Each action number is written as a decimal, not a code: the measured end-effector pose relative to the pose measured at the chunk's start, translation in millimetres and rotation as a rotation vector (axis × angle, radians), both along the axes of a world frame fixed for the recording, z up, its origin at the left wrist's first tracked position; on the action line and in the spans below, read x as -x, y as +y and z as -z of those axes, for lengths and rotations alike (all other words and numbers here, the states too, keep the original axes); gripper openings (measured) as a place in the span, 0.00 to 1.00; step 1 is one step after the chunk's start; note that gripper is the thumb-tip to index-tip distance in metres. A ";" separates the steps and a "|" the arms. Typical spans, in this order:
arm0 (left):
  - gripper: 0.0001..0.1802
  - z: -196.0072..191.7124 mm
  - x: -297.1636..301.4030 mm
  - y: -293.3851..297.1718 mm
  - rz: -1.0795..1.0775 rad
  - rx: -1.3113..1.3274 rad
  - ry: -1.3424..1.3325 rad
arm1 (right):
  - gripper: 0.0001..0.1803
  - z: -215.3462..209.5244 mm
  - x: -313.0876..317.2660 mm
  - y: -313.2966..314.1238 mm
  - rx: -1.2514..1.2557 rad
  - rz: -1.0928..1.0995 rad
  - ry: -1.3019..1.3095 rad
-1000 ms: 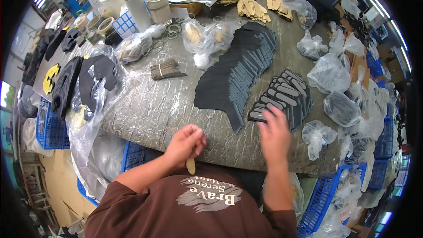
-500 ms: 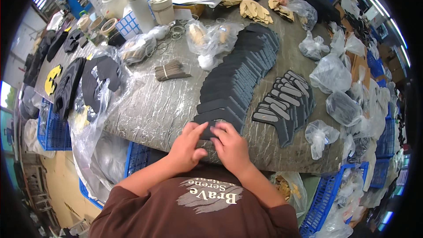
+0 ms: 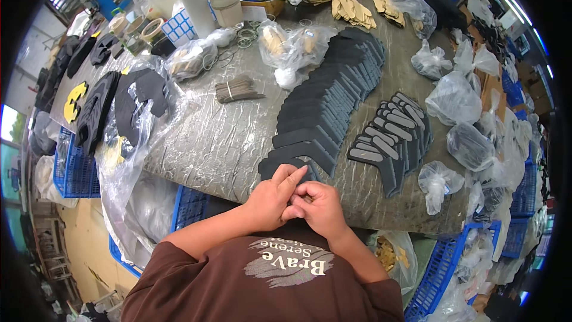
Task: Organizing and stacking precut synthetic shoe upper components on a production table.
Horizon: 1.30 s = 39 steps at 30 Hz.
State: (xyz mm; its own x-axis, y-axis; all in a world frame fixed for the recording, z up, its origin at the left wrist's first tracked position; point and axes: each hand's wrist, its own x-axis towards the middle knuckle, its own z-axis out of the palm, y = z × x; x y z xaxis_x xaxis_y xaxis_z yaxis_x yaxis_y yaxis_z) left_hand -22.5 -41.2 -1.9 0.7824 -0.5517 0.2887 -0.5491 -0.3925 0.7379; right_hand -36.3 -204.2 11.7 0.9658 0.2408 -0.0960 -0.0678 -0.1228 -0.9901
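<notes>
A long overlapping row of black cut fabric pieces (image 3: 322, 98) with grey-blue edges runs up the table from just beyond my hands. Its nearest black piece (image 3: 275, 160) lies slightly askew, partly covered by my left hand (image 3: 275, 198). That hand's fingers are pressed together at the piece's near edge, thumb pointing toward the other hand. My right hand (image 3: 320, 204) is curled, fingertips pinched and meeting the left thumb. Whatever is between the fingertips is hidden. Right of the row lies a smaller fanned pile of black pieces with grey oblong pads (image 3: 396, 134).
Left of the row are a banded bundle of brown strips (image 3: 237, 89) and clear bags (image 3: 292, 48). Cups and a tall grey flask (image 3: 195, 7) stand far left. Tan pieces (image 3: 353, 12) lie at the back, tied plastic bags (image 3: 456, 98) along the right, blue crates (image 3: 444, 271) below the edge.
My hands have come together, the right fingers curling in to the left thumb. The nearest black piece has shifted left. At the back, another person's hand has moved off the tan pieces.
</notes>
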 end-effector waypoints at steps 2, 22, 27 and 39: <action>0.43 6.9 -0.7 -1.6 0.008 0.066 0.009 | 0.02 3.7 0.4 1.0 -0.013 0.002 0.042; 0.18 -22.0 -15.8 8.2 -0.118 0.291 0.340 | 0.04 22.3 -2.7 -15.3 -0.858 -0.098 0.454; 0.11 -22.8 -22.2 13.1 0.057 0.174 -0.069 | 0.05 2.3 -2.3 -1.4 -0.790 0.147 0.489; 0.04 5.3 -21.7 50.9 -0.510 0.176 0.807 | 0.04 39.5 -3.7 -29.5 0.573 0.061 -0.732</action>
State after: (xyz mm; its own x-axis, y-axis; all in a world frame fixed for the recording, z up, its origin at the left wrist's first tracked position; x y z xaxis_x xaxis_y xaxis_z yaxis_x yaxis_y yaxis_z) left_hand -0.7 9.6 -7.2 0.9147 -0.0913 -0.3938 0.3535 -0.2916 0.8888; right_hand -32.7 -233.8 -27.7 0.8420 0.2915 0.4539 0.5273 -0.6227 -0.5781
